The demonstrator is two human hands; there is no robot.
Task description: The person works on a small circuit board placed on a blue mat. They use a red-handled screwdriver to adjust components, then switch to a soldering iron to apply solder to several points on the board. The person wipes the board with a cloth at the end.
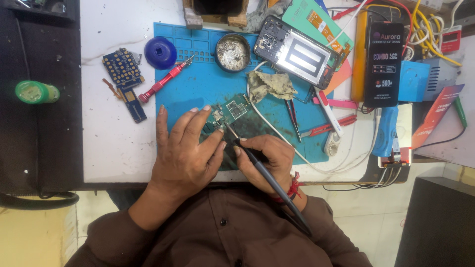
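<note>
White worktable (114, 143), pale, perhaps tiled, floor (29, 237)

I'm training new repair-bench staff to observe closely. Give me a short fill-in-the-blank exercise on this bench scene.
1. The right hand holds a black soldering iron like a ____.
2. The left hand steadies a small green circuit board on a ____ rubber work mat.
3. A red-handled screwdriver lies just below a round ____ plastic cap.

Missing words: pen; blue; blue
</note>
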